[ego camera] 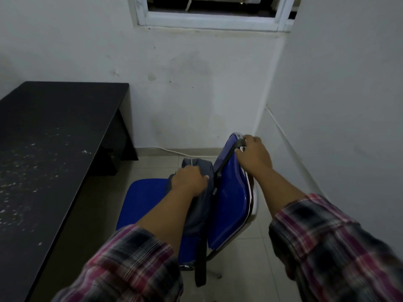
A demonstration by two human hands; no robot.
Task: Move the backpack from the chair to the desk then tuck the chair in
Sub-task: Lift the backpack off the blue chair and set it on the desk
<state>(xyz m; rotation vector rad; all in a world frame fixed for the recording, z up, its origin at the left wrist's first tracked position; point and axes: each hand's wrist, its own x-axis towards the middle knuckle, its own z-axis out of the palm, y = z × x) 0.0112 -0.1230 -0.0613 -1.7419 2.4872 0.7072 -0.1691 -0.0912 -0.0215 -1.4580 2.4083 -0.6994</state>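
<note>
It is a small room with pale, stained walls, a tiled floor and a window high in the far wall. A dark desk stands along the left side; its top is bare except for pale specks. To the right of it, pulled away from it, stands a blue chair with a metal frame.

The grey backpack is on the seat of the chair and leans on the backrest. The person's left hand is closed on the upper part of the bag, fingers curled into the fabric. The right hand is at the top corner of the backrest, with fingers bent around a dark strap that goes over this corner.

I judge that the first step is in hand: to free the bag from the chair. The next move probably calls for lifting the strap off the backrest, then carrying the bag to the left, onto the desk. The chair must wait.

I cannot read any brand, label or writing on the bag, chair or desk.
</note>
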